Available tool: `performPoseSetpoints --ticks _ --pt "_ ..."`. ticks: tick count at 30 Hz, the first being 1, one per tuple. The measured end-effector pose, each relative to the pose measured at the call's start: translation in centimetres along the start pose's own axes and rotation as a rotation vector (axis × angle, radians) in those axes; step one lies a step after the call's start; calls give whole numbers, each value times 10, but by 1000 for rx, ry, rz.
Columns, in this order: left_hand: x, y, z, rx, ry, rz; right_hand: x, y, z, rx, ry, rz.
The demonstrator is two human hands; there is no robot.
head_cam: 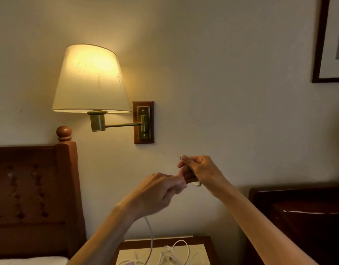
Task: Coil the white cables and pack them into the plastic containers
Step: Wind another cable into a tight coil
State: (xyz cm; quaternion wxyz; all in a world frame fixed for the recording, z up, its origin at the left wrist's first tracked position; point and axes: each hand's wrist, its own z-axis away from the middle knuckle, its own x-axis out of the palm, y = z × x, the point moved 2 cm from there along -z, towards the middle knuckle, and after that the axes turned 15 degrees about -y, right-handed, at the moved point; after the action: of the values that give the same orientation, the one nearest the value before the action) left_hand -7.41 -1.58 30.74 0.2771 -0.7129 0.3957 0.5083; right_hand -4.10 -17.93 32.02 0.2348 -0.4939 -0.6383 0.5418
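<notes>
The person stood facing the wall below the lit lamp [91, 79], both hands raised in front of them. The right hand [198, 171] pinched the plug end of a white cable [197, 184], the tip poking up past the thumb and a short loop showing under the curled fingers. The left hand [157, 192] was curled round the same cable just beside it, knuckles almost touching the right fingertips. From under the left hand the cable hung nearly straight down to the desk [207, 240], its long run upright. More loose cables [170, 253] lay tangled near the desk's back edge.

It looked like the first turns of the coil were being made. Next, I'd guess, the left hand needed to draw up slack and lay another loop into the right hand's pinch. No containers were in sight.
</notes>
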Motion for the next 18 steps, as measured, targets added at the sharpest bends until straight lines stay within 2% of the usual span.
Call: performPoseSetpoints --ticks 4,9,15,18 --pt "-19 -4 -1 -1 206 -81 5 -2 2 -3 -104 -17" --pt "-29 -15 -4 -46 339 -85 11 -3 9 -2 -208 -127" --pt "-30 -28 -8 -141 443 19 16 -3 15 28 -273 -465" --pt "-19 -39 -6 -147 418 214 10 -5 16 5 -314 -707"
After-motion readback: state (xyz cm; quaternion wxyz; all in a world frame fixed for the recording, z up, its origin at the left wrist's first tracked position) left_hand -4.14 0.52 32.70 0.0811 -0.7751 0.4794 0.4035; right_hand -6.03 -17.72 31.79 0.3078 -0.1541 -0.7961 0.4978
